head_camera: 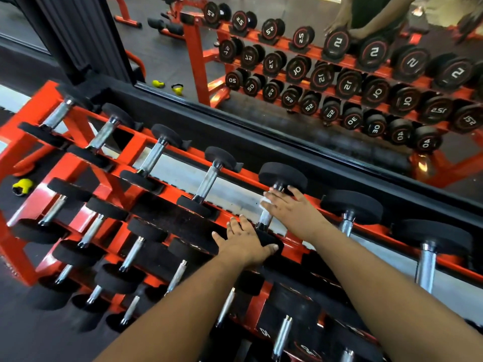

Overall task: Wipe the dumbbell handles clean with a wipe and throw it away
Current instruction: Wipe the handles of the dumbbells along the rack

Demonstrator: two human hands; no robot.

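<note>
Yellow kettlebell (23, 186) on floor left; wall mirror (261, 43) behind.

Left hand (245, 245) lies flat; right hand (290, 207) fingers seemingly curled.
</note>
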